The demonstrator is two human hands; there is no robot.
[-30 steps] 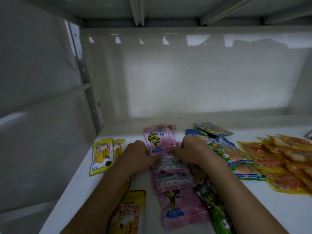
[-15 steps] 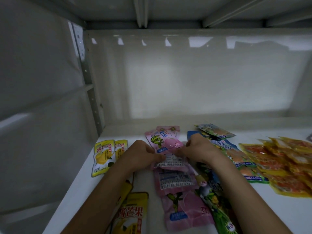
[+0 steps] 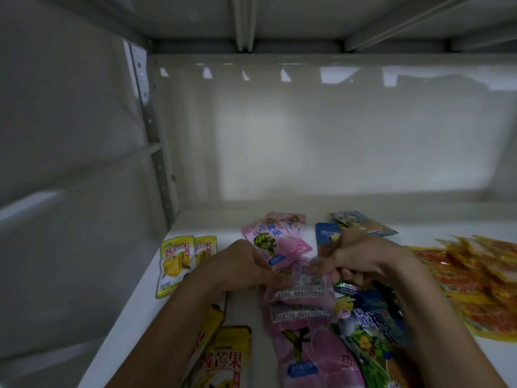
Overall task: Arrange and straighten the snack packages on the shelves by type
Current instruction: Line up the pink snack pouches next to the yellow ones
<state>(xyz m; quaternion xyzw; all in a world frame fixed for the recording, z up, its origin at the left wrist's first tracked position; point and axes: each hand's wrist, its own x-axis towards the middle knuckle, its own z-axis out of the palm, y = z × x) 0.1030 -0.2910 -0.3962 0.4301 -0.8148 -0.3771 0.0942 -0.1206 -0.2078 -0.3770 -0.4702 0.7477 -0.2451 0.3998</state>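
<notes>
A row of pink snack packages runs down the middle of the white shelf [image 3: 140, 309]. My left hand [image 3: 246, 264] pinches the lower edge of the far pink package [image 3: 275, 242], which lies face up. My right hand [image 3: 355, 259] pinches the top edge of a back-side-up pink package [image 3: 300, 289] right below it. More pink packages [image 3: 313, 357] overlap toward me. The fingertips of both hands meet over the pink row.
Yellow mango packages lie at the left [image 3: 179, 261] and under my left forearm [image 3: 223, 362]. Blue-green packages [image 3: 372, 326] sit under my right arm and at the back [image 3: 361, 222]. An orange pile [image 3: 475, 278] fills the right. The shelf wall [image 3: 307, 135] stands behind.
Both hands have moved slightly apart and lifted the edges of the pink packages; the far pink package has tilted a little to the left.
</notes>
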